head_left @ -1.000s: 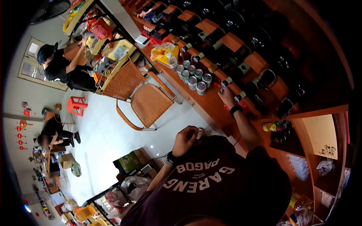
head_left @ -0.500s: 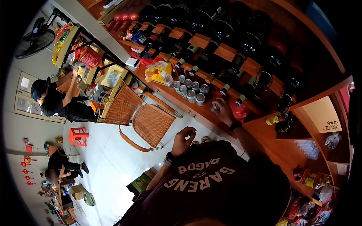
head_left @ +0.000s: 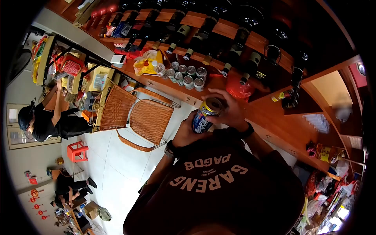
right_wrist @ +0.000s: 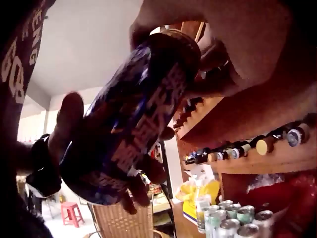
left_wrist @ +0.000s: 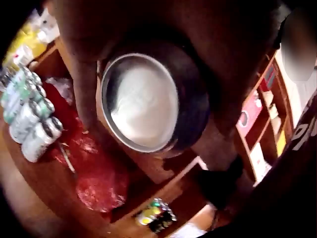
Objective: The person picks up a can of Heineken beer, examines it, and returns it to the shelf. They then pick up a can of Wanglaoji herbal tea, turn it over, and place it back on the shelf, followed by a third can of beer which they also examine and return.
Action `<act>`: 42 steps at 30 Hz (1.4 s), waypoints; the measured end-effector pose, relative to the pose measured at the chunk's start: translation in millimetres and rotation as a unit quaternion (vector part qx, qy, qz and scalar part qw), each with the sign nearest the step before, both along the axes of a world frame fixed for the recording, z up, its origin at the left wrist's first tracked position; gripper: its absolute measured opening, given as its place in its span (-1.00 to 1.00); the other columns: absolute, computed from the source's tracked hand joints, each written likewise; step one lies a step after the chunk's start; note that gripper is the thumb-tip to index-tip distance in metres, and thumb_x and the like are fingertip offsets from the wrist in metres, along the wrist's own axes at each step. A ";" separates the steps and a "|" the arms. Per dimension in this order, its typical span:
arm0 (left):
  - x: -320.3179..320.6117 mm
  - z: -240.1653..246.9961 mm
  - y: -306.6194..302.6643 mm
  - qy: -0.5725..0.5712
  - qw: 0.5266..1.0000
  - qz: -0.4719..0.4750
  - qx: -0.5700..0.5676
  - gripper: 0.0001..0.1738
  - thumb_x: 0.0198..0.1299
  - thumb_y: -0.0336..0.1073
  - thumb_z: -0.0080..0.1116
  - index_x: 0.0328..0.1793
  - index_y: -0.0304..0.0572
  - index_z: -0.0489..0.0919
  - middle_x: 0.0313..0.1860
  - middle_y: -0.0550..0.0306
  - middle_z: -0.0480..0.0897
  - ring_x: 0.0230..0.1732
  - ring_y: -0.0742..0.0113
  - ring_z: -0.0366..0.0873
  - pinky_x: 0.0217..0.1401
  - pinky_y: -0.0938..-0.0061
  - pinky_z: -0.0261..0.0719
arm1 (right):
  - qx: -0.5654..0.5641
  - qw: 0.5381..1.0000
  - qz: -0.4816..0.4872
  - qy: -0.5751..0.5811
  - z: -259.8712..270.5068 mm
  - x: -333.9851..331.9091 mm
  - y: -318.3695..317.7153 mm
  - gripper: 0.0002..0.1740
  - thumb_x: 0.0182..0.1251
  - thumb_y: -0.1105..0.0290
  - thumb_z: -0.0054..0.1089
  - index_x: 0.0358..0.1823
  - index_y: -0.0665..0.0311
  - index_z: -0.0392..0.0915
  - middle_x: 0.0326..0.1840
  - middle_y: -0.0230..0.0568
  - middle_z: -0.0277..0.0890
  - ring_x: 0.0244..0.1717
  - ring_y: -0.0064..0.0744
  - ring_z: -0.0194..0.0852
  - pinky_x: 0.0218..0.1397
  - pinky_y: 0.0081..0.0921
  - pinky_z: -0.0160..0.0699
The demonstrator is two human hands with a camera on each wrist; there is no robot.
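Observation:
In front of the chest, both hands hold a blue and yellow drink can (head_left: 203, 117), its top tilted away from the shirt. My left hand (head_left: 186, 133) wraps round the can's lower part. At the upper end, my right hand (head_left: 232, 111) grips it with thumb and fingers near the rim. The right wrist view shows large pale characters down the dark blue side of the can (right_wrist: 138, 114), with left fingertips showing at the lower end. Facing the left wrist camera is a round pale end of the can (left_wrist: 143, 104).
Several silver-green cans (head_left: 188, 76) stand on the wooden counter (head_left: 219, 83) beside a yellow bag (head_left: 145, 62) and a red plastic bag (head_left: 239, 88). Dark bottles (head_left: 196, 39) lie in the rack behind. A wicker chair (head_left: 150, 121) stands left; a person (head_left: 43, 115) works at a shelf.
The right hand has come from the counter by the bottle rack back to the chest. The left hand, loosely curled before, now grips the can too. The head view has turned.

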State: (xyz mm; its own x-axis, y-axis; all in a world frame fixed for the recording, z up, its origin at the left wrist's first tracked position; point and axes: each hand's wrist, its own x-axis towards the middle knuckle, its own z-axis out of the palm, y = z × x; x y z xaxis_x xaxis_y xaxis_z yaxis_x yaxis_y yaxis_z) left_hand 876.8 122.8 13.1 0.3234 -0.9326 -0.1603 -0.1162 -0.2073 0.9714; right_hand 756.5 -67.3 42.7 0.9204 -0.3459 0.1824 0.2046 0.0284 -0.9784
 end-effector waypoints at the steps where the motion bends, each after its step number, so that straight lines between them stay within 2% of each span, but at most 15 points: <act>1: -4.1 6.7 -0.4 0.013 1.000 0.021 0.004 0.01 -0.05 -0.20 0.69 0.47 -0.35 0.33 0.21 -0.11 0.64 0.21 0.18 0.64 0.25 0.30 0.62 | 0.021 0.999 -0.017 -0.027 1.8 3.4 6.8 -0.02 0.10 0.50 0.62 0.52 0.33 0.19 0.39 -0.04 0.48 0.38 -0.28 0.48 0.46 -0.28 0.47; 3: -9.4 7.4 0.2 0.026 0.999 0.038 0.009 -0.01 -0.04 -0.21 0.68 0.46 -0.36 0.33 0.15 -0.09 0.68 0.15 0.23 0.67 0.20 0.33 0.65 | 0.078 0.995 -0.039 -0.041 -8.9 8.9 23.5 -0.12 0.23 0.36 0.55 0.52 0.28 0.23 0.34 -0.14 0.53 0.38 -0.29 0.47 0.48 -0.28 0.42; 5: -12.1 3.9 -0.1 0.093 0.995 0.036 -0.027 -0.04 0.00 -0.23 0.65 0.46 -0.37 0.31 0.17 -0.13 0.67 0.17 0.26 0.66 0.21 0.33 0.64 | 0.306 0.950 -0.038 -0.052 -45.2 12.3 37.6 -0.19 0.34 0.26 0.45 0.52 0.29 0.23 0.31 -0.14 0.54 0.29 -0.29 0.52 0.41 -0.28 0.48; 6: -14.7 3.3 0.9 0.096 0.994 0.034 -0.028 0.02 -0.01 -0.20 0.65 0.49 -0.39 0.26 0.20 -0.16 0.66 0.19 0.19 0.67 0.23 0.30 0.64 | 0.236 0.968 -0.056 -0.060 -38.8 12.6 49.6 -0.24 0.41 0.20 0.37 0.52 0.29 0.24 0.28 -0.15 0.55 0.22 -0.29 0.55 0.34 -0.30 0.53; 9: -23.7 7.5 11.9 -0.007 0.999 0.028 -0.019 0.09 -0.04 -0.20 0.67 0.53 -0.36 0.20 0.21 -0.13 0.62 0.15 0.17 0.64 0.18 0.29 0.66 | 0.252 0.964 -0.068 -0.039 -36.8 2.5 64.9 -0.40 0.40 0.27 0.39 0.38 0.30 0.40 0.17 -0.16 0.61 0.14 -0.36 0.60 0.26 -0.33 0.58; 12: -28.3 -2.2 32.6 0.012 0.999 -0.010 0.034 0.13 -0.05 -0.13 0.67 0.55 -0.34 0.19 0.24 -0.17 0.60 0.21 0.11 0.62 0.26 0.24 0.62 | 0.300 0.943 -0.137 -0.048 -39.6 -5.1 90.4 -0.47 0.39 0.32 0.40 0.31 0.30 0.44 0.12 -0.17 0.63 0.12 -0.37 0.62 0.23 -0.33 0.59; 13: -25.0 -8.3 32.1 0.002 0.999 -0.022 0.032 0.13 -0.04 -0.12 0.67 0.55 -0.33 0.19 0.25 -0.16 0.60 0.22 0.10 0.62 0.28 0.23 0.61 | 0.272 0.943 -0.184 -0.058 -68.2 -7.3 102.9 -0.48 0.40 0.35 0.40 0.30 0.29 0.44 0.13 -0.19 0.62 0.13 -0.37 0.61 0.22 -0.34 0.59; 15: -23.9 -12.5 36.8 0.064 0.997 -0.051 0.011 0.11 -0.02 -0.14 0.66 0.55 -0.33 0.19 0.27 -0.15 0.58 0.25 0.10 0.60 0.29 0.23 0.61 | 0.247 0.947 -0.201 -0.033 -53.8 -10.0 111.9 -0.51 0.40 0.35 0.41 0.27 0.27 0.44 0.10 -0.26 0.61 0.11 -0.41 0.59 0.20 -0.36 0.58; 18: -26.6 -18.5 42.3 0.095 0.992 -0.086 -0.010 0.05 0.01 -0.18 0.64 0.52 -0.32 0.21 0.25 -0.12 0.59 0.24 0.12 0.60 0.26 0.25 0.62 | 0.212 0.938 -0.272 0.029 -49.6 -16.1 129.6 -0.53 0.38 0.32 0.43 0.20 0.27 0.45 0.03 -0.30 0.56 0.04 -0.46 0.58 0.18 -0.39 0.55; 24: -32.4 -17.6 46.2 0.148 0.978 -0.148 0.011 0.08 -0.03 -0.19 0.64 0.53 -0.42 0.21 0.21 -0.14 0.63 0.16 0.24 0.64 0.18 0.33 0.65 | 0.173 0.938 -0.299 -0.015 -34.4 -33.9 143.3 -0.54 0.37 0.36 0.40 0.19 0.29 0.43 0.00 -0.27 0.57 0.04 -0.47 0.58 0.18 -0.39 0.55; 28: -44.9 -24.7 38.1 0.055 0.984 -0.157 -0.056 0.11 -0.05 -0.18 0.65 0.54 -0.41 0.20 0.22 -0.14 0.63 0.16 0.19 0.65 0.19 0.34 0.65 | 0.143 0.924 -0.353 -0.029 -40.5 -47.9 145.7 -0.52 0.37 0.31 0.41 0.19 0.31 0.43 0.02 -0.25 0.58 0.05 -0.49 0.55 0.18 -0.44 0.53; 36: -103.1 -4.5 -6.3 0.034 0.962 -0.263 -0.066 0.06 -0.01 -0.14 0.63 0.53 -0.37 0.23 0.14 -0.18 0.66 0.13 0.14 0.68 0.17 0.30 0.65 | 0.158 0.882 -0.441 -0.050 -20.6 -123.3 127.6 -0.55 0.40 0.27 0.35 0.16 0.29 0.38 -0.05 -0.13 0.63 -0.07 -0.42 0.63 0.05 -0.42 0.64; 39: -136.0 9.0 -13.7 0.023 0.957 -0.285 -0.051 0.05 0.00 -0.13 0.64 0.52 -0.36 0.25 0.15 -0.16 0.66 0.14 0.13 0.67 0.18 0.29 0.64 | 0.196 0.860 -0.462 -0.091 -16.5 -156.7 126.8 -0.59 0.40 0.30 0.38 0.14 0.28 0.44 -0.09 -0.24 0.62 -0.10 -0.47 0.63 0.02 -0.45 0.64; 41: -153.1 8.9 -20.8 0.005 0.945 -0.324 -0.041 0.00 0.01 -0.19 0.64 0.48 -0.31 0.24 0.25 -0.08 0.55 0.24 0.18 0.55 0.28 0.31 0.56 | 0.175 0.849 -0.488 -0.095 -25.8 -176.4 125.7 -0.61 0.43 0.30 0.35 0.13 0.28 0.44 -0.09 -0.25 0.62 -0.11 -0.49 0.62 0.00 -0.49 0.63; 42: -162.9 8.7 -25.6 0.053 0.940 -0.334 -0.039 0.00 0.01 -0.17 0.64 0.48 -0.32 0.24 0.24 -0.07 0.55 0.25 0.18 0.54 0.29 0.29 0.54 | 0.168 0.846 -0.497 -0.100 -25.6 -185.9 124.6 -0.62 0.43 0.30 0.35 0.13 0.28 0.44 -0.08 -0.26 0.62 -0.11 -0.49 0.62 0.00 -0.49 0.62</act>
State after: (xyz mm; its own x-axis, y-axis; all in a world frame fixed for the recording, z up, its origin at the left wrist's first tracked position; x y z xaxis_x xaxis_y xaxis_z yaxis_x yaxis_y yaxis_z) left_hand 713.9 97.2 21.8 -0.3518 -0.9326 -0.0811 -0.0962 -0.0502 0.9941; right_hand 570.6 57.3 17.1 0.1073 -0.9935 0.0377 0.4513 0.0149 -0.8923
